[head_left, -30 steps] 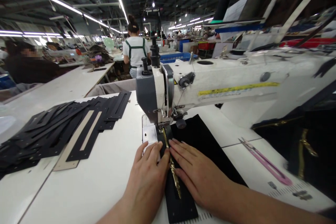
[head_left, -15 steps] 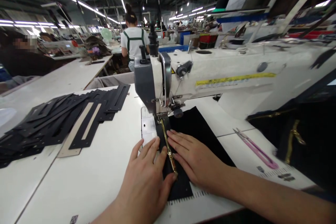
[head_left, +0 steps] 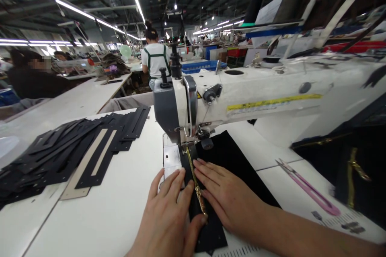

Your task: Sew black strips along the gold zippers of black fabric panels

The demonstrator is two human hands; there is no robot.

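A black piece with a gold zipper [head_left: 191, 165] runs under the presser foot of the white sewing machine [head_left: 256, 92]. My left hand [head_left: 173, 209] lies along its left side, fingers spread, the thumb tip touching the zipper pull [head_left: 200, 200]. On the other side, my right hand [head_left: 230, 194] rests flat with its fingertips beside the zipper teeth. Black fabric [head_left: 238, 160] extends from under the piece toward the right. Neither hand has its fingers wrapped around anything.
Black slotted pieces [head_left: 60, 148] are heaped on the left of the white table [head_left: 99, 217]. Pink-handled snips [head_left: 310, 188] lie at the right, near dark fabric with another gold zipper [head_left: 351, 176]. People sit and stand beyond the table.
The view has tilted up, so the machine, table and hands appear lower. Both hands keep nearly the same pose on the zipper piece.
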